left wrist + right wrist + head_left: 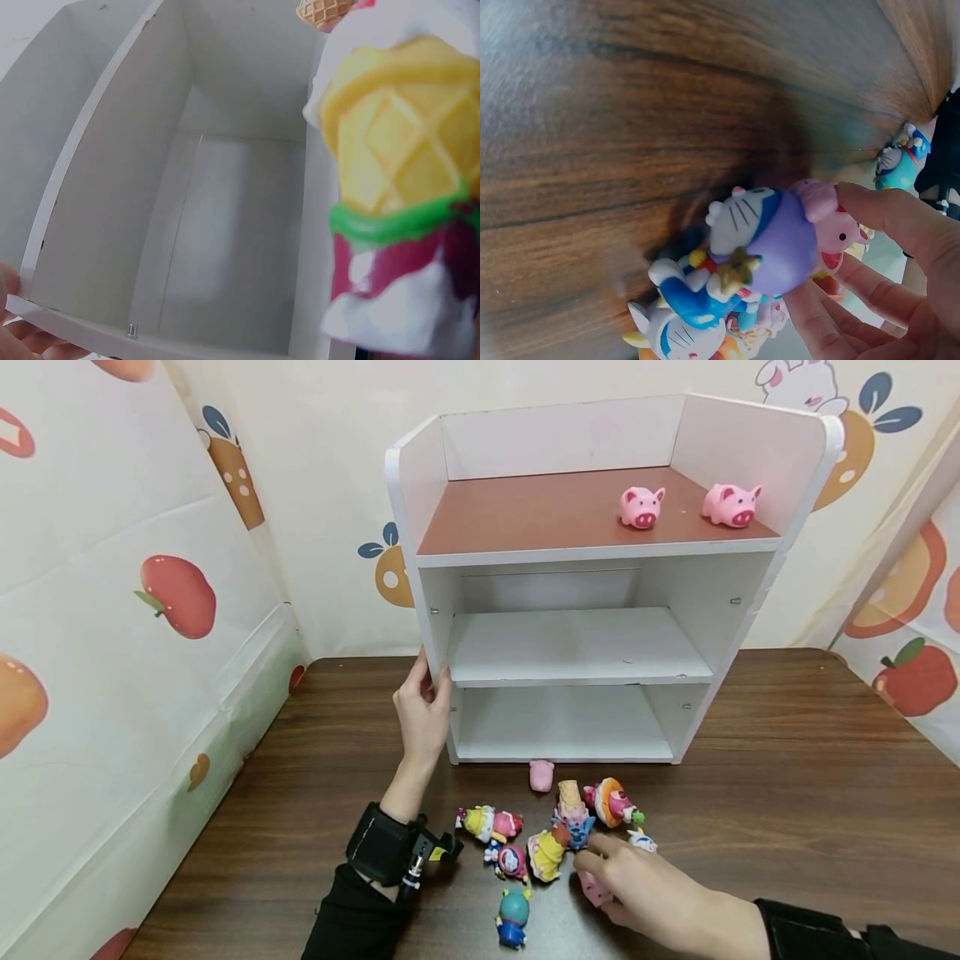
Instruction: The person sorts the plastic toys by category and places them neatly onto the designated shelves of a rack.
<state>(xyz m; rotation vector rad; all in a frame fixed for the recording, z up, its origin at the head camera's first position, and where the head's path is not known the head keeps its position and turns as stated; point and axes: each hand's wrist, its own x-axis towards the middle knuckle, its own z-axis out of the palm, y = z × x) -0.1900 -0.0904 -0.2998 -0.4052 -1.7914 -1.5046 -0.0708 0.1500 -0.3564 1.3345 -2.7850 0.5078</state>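
Observation:
My left hand [423, 710] grips the front edge of the side panel of a small white shelf unit [581, 681]. In the left wrist view its fingertips [9, 279] lie on both sides of that panel's edge. My right hand [637, 885] holds a pink pig figurine [592, 888] low over the table, at the near right of a group of toys. In the right wrist view the fingers close around the pig [838, 229], partly hidden behind a figurine in a purple hood [784, 244].
Two pink pigs [641, 508] stand on the unit's brown top shelf [540, 510]. On the wooden table [810, 810], several colourful figurines [547, 853] lie before the unit, with a small pink figure [541, 775] nearest it. A blue-green figurine [513, 917] lies closest to me.

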